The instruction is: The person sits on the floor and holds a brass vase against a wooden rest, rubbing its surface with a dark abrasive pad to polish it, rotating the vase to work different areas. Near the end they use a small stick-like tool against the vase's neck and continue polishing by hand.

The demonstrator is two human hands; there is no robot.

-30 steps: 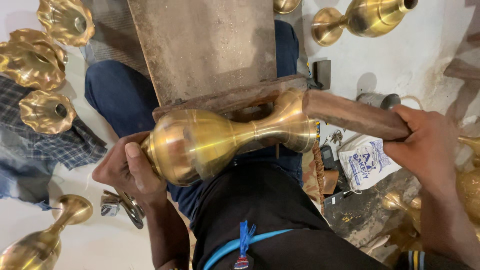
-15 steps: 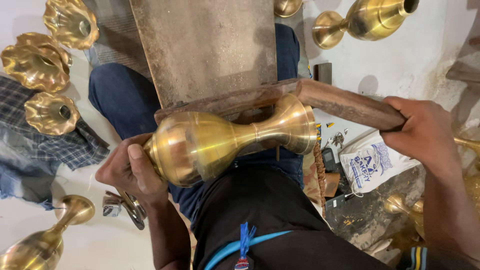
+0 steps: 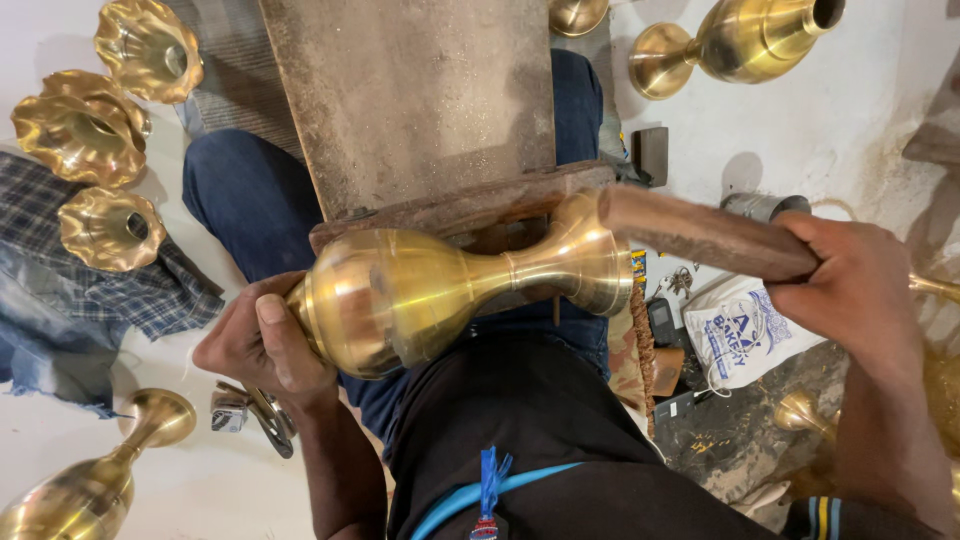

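on white floor: left hand (image 3: 262,345) grips brass vase (image 3: 450,290), right hand (image 3: 850,290) clenches wooden mallet (image 3: 700,235).

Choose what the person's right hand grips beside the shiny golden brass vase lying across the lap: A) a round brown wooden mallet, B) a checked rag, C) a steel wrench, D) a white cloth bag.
A: the right hand closes round a brown wooden mallet whose end meets the brass vase at its flared foot.

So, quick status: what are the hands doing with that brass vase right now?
Left hand grips the brass vase at its round body. Right hand holds a wooden stick against the vase's flared end. Vase lies sideways across the wooden block. Nothing blocking.
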